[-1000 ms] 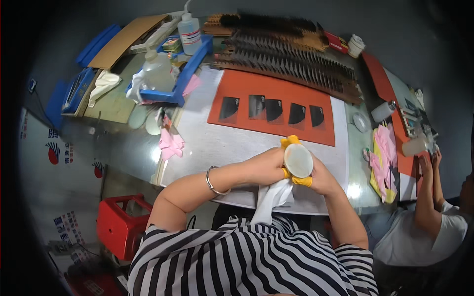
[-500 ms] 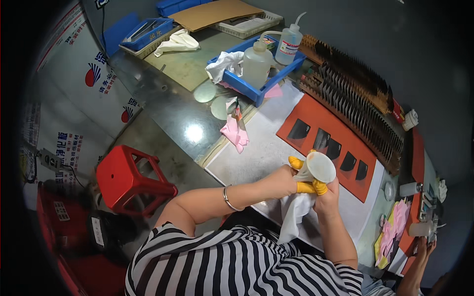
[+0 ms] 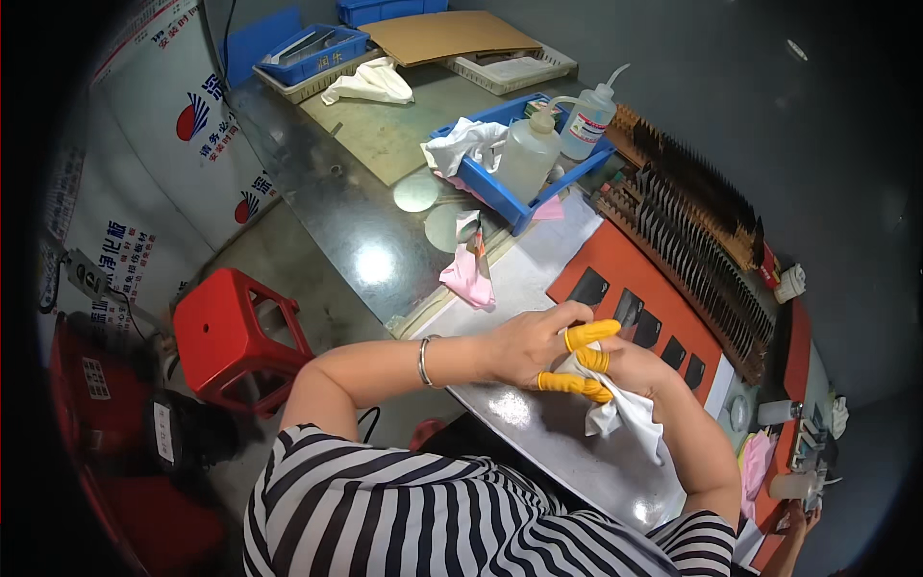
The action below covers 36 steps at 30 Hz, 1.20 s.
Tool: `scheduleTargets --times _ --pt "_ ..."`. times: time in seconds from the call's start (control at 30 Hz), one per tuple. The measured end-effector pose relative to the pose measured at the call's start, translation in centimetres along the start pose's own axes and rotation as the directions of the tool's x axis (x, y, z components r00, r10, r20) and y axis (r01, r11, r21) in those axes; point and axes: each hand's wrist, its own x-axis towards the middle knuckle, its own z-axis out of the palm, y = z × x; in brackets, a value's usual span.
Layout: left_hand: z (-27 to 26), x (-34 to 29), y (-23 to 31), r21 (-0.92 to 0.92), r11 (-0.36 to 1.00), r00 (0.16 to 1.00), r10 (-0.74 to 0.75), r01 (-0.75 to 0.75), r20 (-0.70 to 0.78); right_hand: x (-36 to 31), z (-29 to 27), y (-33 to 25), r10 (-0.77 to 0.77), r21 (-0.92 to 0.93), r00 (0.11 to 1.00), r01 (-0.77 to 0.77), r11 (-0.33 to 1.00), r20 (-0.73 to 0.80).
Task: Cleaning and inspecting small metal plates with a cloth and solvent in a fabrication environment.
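Note:
Close in front of me my two hands meet over a crumpled white cloth (image 3: 630,413), with yellow finger cots on some fingers. My right hand (image 3: 630,367) is closed on the cloth, whose loose end hangs below it. My left hand (image 3: 534,348), a silver bangle on its wrist, reaches across from the left. Its cot-covered fingers are stretched and apart, and the lower one touches the cloth. The round pale disc seen earlier does not show; cloth and fingers hide whatever lies between them. Beyond the hands, several small black pieces (image 3: 627,313) lie on an orange mat (image 3: 615,260).
A blue tray (image 3: 524,213) with two squeeze bottles (image 3: 531,154) stands at the back. Behind the mat are long slotted racks (image 3: 692,226) of dark plates. Pink cloth (image 3: 468,277) and a clear disc (image 3: 416,192) lie left; a red stool (image 3: 221,332) stands below. Another person's hand (image 3: 798,529) shows lower right.
The pale disc held up between my hands has gone from sight behind fingers and cloth. My left fingers have straightened across the cloth, and my right hand has turned inward. The whole view has shifted slightly.

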Motion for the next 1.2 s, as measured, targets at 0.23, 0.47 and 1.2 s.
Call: scheduleTargets --times 0.23,0.47,1.2 --pt "1.1 2.2 -1.4 -0.377 0.851 0.751 -0.509 0.366 -0.421 3.7 1.1 -2.8 -0.78 -0.971 0.591 -0.028 0.238 -0.208" --pt "-2.3 1.4 -3.0 -0.876 0.372 0.791 -0.612 0.306 0.017 5.4 0.7 -3.1 -0.87 -0.666 0.453 0.591 0.456 -0.195" --pt "-9.1 5.2 -14.5 -0.026 0.731 0.58 -0.562 0.682 -0.59 16.2 -12.4 -10.4 -0.607 0.637 0.652 0.714 0.29 -0.454"
